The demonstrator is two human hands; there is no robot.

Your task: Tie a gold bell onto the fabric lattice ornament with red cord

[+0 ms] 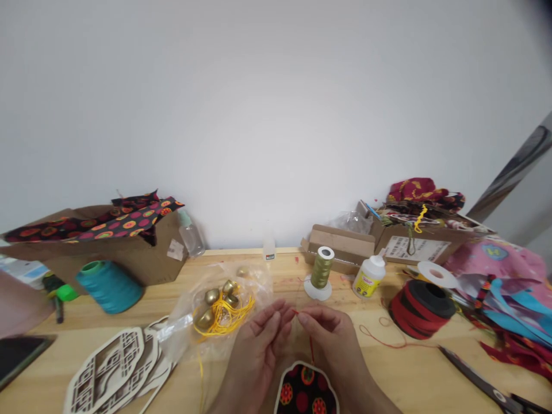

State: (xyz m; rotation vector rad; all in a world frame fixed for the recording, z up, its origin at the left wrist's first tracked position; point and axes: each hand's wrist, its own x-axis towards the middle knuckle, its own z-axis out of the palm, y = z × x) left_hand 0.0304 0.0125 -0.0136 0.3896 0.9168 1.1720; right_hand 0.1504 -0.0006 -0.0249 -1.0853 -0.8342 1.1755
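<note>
Both hands meet over the front middle of the table. My left hand (261,342) has its fingers curled together, the fingertips on a thin red cord (311,348). Thumb and forefinger of my right hand (332,333) pinch the same cord close beside them. The cord runs down to the top of a flat ornament (307,390), dark patterned fabric with a pale scalloped rim, which lies below and between my wrists. Its lower part is cut off by the frame edge. The fingers partly hide the cord's upper end.
Brass bells (212,296) with yellow cords lie on a plastic bag at left, near wooden lattice cutouts (107,368) and a teal thread cone (110,287). To the right stand a green thread spool (322,270), a glue bottle (369,277), a red-black ribbon roll (420,310) and scissors (474,379).
</note>
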